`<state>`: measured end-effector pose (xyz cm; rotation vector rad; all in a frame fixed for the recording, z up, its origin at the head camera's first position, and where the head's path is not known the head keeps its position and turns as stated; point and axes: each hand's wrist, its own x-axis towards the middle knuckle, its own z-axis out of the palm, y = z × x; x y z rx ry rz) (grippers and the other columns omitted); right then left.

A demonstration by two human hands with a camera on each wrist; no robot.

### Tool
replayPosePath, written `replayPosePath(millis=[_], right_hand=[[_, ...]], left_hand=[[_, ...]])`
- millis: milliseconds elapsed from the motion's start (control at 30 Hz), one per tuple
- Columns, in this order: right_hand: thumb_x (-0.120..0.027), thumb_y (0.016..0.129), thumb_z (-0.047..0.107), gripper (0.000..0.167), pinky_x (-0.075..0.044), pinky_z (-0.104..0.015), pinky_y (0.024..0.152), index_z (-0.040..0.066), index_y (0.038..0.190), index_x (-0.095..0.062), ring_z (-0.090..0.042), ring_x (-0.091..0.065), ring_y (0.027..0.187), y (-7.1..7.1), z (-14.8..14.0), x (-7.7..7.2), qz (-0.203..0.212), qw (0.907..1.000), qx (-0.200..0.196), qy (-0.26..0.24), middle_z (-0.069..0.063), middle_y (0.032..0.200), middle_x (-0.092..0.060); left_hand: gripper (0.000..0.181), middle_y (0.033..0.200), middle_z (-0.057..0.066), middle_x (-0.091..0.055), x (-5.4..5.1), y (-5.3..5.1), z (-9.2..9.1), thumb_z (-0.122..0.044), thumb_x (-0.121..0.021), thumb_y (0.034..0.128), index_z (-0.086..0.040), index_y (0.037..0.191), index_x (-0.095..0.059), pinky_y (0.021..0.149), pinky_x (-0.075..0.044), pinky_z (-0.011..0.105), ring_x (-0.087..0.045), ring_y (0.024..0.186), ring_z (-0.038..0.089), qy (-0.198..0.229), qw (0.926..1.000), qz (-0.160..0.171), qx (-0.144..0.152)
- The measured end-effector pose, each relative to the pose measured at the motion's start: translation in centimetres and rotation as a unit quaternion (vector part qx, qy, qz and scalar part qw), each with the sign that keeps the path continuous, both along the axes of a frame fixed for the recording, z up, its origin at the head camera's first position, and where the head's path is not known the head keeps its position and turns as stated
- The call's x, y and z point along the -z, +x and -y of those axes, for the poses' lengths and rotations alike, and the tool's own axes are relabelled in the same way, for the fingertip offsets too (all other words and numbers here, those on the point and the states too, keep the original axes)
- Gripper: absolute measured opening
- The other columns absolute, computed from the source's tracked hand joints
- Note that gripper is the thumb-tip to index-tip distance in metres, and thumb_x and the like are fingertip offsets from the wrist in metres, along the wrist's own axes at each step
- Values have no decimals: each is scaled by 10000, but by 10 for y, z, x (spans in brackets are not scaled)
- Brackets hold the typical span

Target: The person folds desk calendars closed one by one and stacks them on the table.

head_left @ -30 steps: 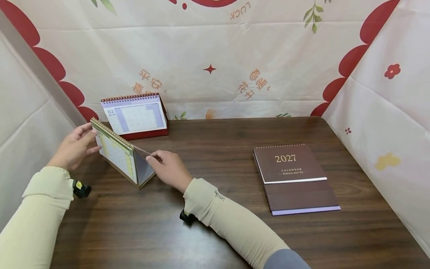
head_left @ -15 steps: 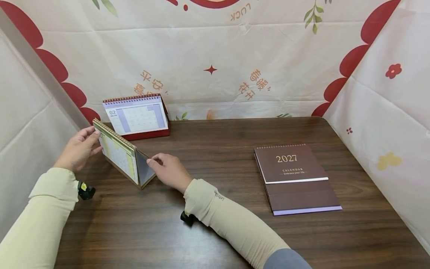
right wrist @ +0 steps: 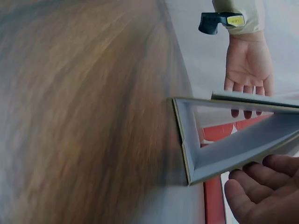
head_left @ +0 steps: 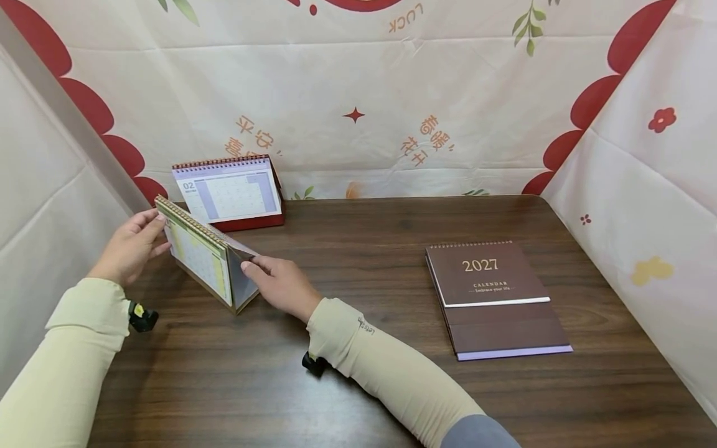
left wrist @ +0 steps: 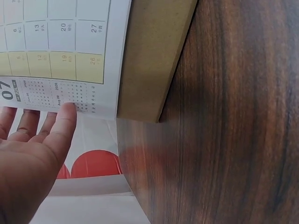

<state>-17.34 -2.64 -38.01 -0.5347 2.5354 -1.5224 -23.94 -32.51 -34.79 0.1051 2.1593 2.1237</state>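
A desk calendar (head_left: 198, 252) with a green top strip and gold spiral stands as a tent at the left of the table. Its front page (left wrist: 56, 42) reads 07 in the left wrist view. My left hand (head_left: 127, 247) holds its left end, thumb on the front page, the other fingers partly hidden behind. At the right end, my right hand (head_left: 282, 283) pinches a sheet at the back near the top. The right wrist view shows the calendar's grey hollow inside (right wrist: 243, 144), with my right fingers (right wrist: 254, 179) beside its back panel.
Behind stands a purple-and-red desk calendar (head_left: 232, 193) showing 02. A brown 2027 calendar (head_left: 493, 298) lies at the right of the wooden table (head_left: 364, 249). Printed white cloth (head_left: 358, 74) hangs along the back and sides.
The left hand has shifted slightly right. A sheet at the calendar's back right, by the right hand, lowers and then lifts out again. Both hands stay on the calendar.
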Motion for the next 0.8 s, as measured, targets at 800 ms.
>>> replayPosePath(millis=[800], right_hand=[[-408, 990, 627, 601, -495, -269, 812, 183, 1322, -641, -50, -621, 989, -11, 43, -42, 1223, 9880, -230, -912, 44, 1189, -683]], left_hand=[[209, 1053, -118, -558, -2, 0, -13, -289, -616, 979, -222, 1125, -482, 730, -521, 146, -576, 912, -42, -117, 9996, 113, -235]])
